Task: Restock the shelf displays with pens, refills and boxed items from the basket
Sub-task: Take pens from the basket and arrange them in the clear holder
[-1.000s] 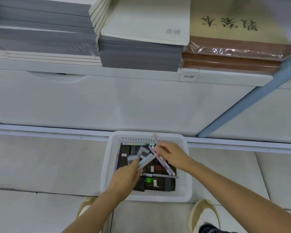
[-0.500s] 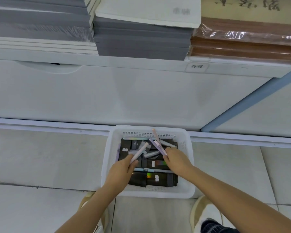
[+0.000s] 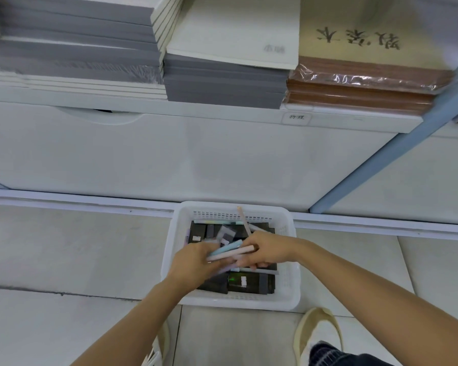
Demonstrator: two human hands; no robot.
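Note:
A white plastic basket stands on the floor against the shelf base. Inside lie dark boxes, a small clear packet and loose pens, one pink pen leaning on the far rim. My left hand holds a bundle of pastel pens, blue and pink, over the basket. My right hand meets it from the right, fingers closed on the same bundle's far ends.
Above the basket a white shelf carries stacks of grey notebooks and brown wrapped ones. A blue post slants at the right. My slippered feet stand on the tiled floor just behind the basket.
The hands, apart half a second ago with pens in each, have come together over the basket; the pens now lie as one bundle between them.

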